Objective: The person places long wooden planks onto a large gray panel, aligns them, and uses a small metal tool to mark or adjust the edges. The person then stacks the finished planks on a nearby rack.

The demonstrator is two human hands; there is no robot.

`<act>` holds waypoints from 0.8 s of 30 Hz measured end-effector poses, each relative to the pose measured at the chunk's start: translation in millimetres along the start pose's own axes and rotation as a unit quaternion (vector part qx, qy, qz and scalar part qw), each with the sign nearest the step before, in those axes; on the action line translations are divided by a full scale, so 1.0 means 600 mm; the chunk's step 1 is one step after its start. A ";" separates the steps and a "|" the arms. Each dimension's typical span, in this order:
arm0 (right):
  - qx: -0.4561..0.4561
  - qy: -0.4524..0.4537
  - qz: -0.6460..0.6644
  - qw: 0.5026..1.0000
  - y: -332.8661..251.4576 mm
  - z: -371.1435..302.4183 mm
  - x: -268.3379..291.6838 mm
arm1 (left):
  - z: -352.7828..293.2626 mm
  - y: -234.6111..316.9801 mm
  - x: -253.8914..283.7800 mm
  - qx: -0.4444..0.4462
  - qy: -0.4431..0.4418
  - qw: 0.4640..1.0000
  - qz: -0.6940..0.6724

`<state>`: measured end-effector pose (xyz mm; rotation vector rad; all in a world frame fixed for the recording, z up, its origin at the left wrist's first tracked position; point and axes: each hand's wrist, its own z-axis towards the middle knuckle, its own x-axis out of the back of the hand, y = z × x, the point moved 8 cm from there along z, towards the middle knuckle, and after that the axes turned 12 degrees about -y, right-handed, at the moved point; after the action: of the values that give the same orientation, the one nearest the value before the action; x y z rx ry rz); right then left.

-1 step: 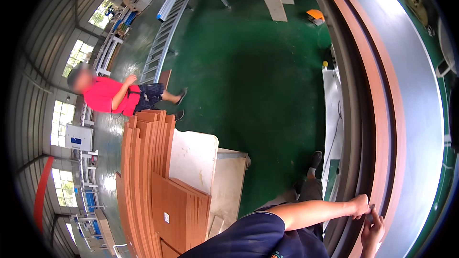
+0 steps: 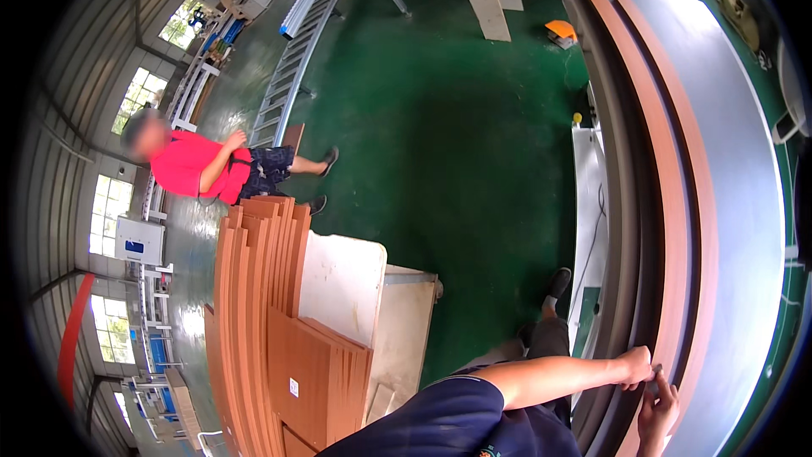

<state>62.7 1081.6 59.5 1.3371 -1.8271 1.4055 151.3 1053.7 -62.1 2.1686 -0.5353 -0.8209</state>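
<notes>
Hands (image 2: 634, 366) together, over brown strip (image 2: 672, 211)

Factory workshop: green floor (image 2: 457, 169), board stack (image 2: 317, 372); left of stack, machines (image 2: 139, 239), metal wall (image 2: 103, 155); beyond stack, roller conveyor (image 2: 283, 106); right of stack, metal table (image 2: 743, 203) with 2 strips (image 2: 671, 203).

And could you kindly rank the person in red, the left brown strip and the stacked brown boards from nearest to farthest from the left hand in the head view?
1. Left brown strip, right side, at the left hand.
2. Stacked brown boards, lower left.
3. Person in red, left, beyond the boards.
</notes>
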 end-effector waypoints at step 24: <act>-0.060 -0.033 -0.014 0.998 -0.186 0.413 0.096 | 0.034 0.234 0.399 0.054 -0.060 0.997 -0.005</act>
<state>184.2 831.7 66.6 1.3579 -1.8958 1.2296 290.3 812.5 -58.2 2.2311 -0.6425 -0.9506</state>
